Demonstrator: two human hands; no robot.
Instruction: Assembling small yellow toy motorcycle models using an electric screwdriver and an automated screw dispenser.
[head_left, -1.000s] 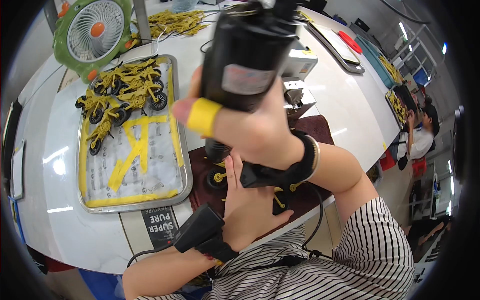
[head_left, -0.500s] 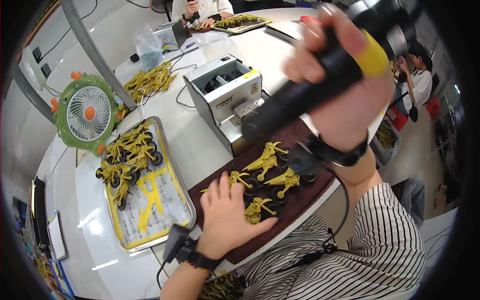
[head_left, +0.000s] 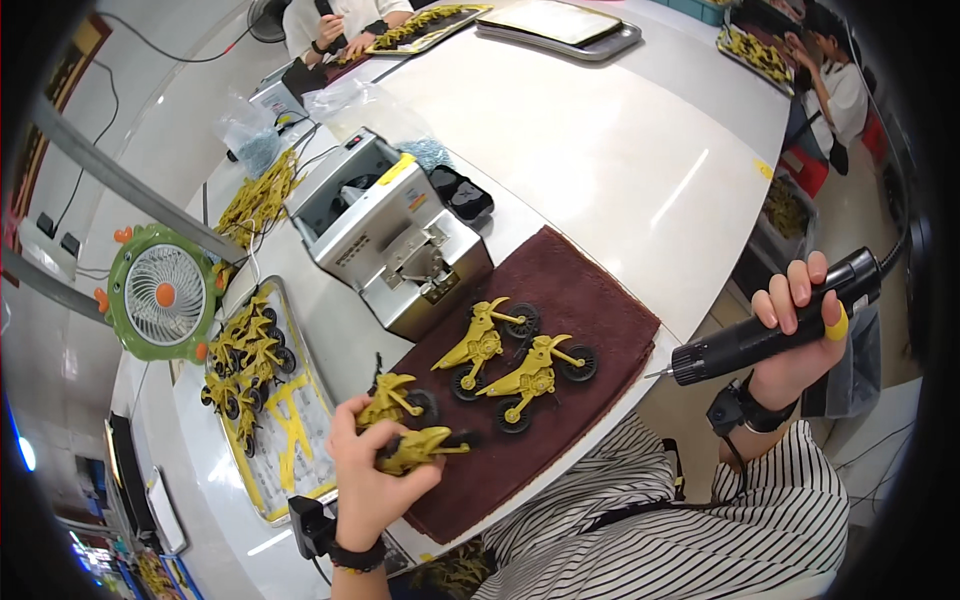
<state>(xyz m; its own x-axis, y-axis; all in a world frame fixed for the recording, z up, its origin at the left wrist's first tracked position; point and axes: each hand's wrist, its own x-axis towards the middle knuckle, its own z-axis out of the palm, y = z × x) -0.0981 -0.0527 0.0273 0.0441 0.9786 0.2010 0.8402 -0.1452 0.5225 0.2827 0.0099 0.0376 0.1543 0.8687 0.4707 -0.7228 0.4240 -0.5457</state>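
My left hand (head_left: 372, 490) is closed round two yellow toy motorcycles at the near left of the dark red mat (head_left: 590, 300). The nearer toy motorcycle (head_left: 418, 448) lies between thumb and fingers; the other toy motorcycle (head_left: 390, 400) is just beyond it, partly behind my fingers. Farther in on the mat lie two more, an upper toy motorcycle (head_left: 478, 340) and a lower toy motorcycle (head_left: 532, 375), each with black wheels. Off the table's right edge, my right hand (head_left: 805, 320) grips a black electric screwdriver (head_left: 728, 348), its thin bit pointing left toward the mat.
A metal screw feeder (head_left: 385, 265) stands behind the mat, beside a small black box (head_left: 462, 195). At left, a yellow-taped tray (head_left: 272, 512) holds several toy motorcycles, near a green fan (head_left: 165, 295). Yellow parts (head_left: 262, 200) lie behind. Other people work at the back and right.
My right hand with the screwdriver has swung from above the mat down to the right. My left hand, spread over the near toy motorcycles before, has closed on two of them. The view has shifted.
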